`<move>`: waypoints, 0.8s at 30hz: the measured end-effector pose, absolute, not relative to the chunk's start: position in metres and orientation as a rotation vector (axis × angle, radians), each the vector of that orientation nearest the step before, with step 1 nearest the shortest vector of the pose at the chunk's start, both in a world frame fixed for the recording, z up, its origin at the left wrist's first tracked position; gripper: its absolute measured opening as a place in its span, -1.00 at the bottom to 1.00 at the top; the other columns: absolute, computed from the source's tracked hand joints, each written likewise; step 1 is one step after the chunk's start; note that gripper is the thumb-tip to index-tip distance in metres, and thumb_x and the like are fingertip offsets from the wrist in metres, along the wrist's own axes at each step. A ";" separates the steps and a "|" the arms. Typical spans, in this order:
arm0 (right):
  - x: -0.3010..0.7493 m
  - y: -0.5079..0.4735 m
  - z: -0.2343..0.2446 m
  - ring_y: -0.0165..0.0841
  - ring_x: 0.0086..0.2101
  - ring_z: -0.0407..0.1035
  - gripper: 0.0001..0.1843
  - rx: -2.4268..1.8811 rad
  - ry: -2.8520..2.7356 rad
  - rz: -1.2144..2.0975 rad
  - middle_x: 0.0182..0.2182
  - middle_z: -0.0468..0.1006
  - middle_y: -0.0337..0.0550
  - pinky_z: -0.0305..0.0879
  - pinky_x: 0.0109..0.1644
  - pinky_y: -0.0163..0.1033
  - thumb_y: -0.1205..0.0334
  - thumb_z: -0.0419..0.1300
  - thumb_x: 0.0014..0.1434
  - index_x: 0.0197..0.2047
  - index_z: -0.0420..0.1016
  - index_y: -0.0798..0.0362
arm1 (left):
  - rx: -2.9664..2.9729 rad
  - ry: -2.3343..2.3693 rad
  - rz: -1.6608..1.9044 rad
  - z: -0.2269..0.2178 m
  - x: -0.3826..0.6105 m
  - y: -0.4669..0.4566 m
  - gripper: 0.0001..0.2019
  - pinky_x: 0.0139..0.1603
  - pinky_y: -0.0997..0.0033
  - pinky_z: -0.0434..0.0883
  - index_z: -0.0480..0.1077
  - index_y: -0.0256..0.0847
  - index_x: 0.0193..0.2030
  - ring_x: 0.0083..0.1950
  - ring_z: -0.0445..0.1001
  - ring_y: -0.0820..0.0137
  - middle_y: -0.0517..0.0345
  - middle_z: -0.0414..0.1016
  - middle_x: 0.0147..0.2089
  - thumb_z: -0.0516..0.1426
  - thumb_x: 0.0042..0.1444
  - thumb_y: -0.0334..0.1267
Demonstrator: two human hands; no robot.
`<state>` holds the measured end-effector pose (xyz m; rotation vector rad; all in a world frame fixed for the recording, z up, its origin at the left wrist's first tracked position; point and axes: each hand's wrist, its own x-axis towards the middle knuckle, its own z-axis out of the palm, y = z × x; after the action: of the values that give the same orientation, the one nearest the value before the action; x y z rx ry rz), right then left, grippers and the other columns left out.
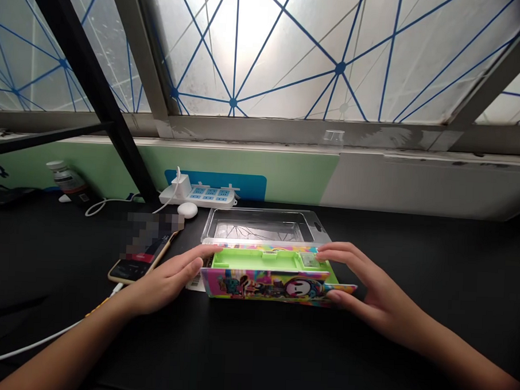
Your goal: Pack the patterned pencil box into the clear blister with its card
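Observation:
A pencil case (262, 286) with a bright green inside and a colourful cartoon print lies in front of me on the black table. Its top shows a shallow green tray with a small clear piece (309, 260) near the right end. My left hand (170, 278) grips the left end, fingers along the far side and thumb at the front corner. At the other end, my right hand (359, 285) has its fingertips on the far right corner and its thumb low on the front, where a printed flap sticks out. Behind the case lies a clear plastic package (316, 226).
A phone (131, 270) with a white cable lies left of my left hand. Behind stand a white power strip (212, 194), a round white object (187, 209) and a bottle (69, 181). A black metal frame (90, 78) slants across the left, before the window.

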<state>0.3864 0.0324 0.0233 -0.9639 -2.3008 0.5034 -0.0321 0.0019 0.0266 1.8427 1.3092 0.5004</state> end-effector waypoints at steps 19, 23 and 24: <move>0.390 0.038 0.025 0.02 0.25 0.35 -0.36 -0.988 -2.290 0.516 0.28 0.39 0.02 0.38 0.28 0.10 0.04 0.47 0.07 0.20 0.43 -0.17 | 2.222 1.383 0.784 0.012 -0.022 -0.019 -0.11 0.48 -0.02 0.21 -0.08 0.20 0.53 0.49 0.20 -0.01 0.08 0.16 0.52 0.32 0.18 0.00; 0.380 0.062 0.044 0.01 0.28 0.30 -0.44 -0.884 -2.103 0.656 0.28 0.41 0.03 0.35 0.31 0.10 0.07 0.47 0.10 0.14 0.47 -0.13 | 2.084 1.414 1.064 0.023 -0.007 -0.003 -0.21 0.43 0.00 0.28 -0.18 0.11 0.55 0.51 0.16 -0.02 0.00 0.06 0.56 0.14 0.33 0.08; 0.376 0.073 0.047 0.00 0.28 0.31 -0.47 -0.867 -2.077 0.697 0.27 0.42 0.05 0.35 0.31 0.10 0.05 0.47 0.10 0.11 0.49 -0.09 | 2.051 1.437 1.089 0.027 -0.002 0.008 -0.25 0.41 -0.02 0.30 -0.17 0.06 0.56 0.50 0.16 -0.01 -0.03 0.05 0.56 0.08 0.36 0.12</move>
<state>0.3759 0.0733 0.0470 -0.8669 -2.0770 0.6969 -0.0019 0.0082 0.0272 2.0512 1.4369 1.0891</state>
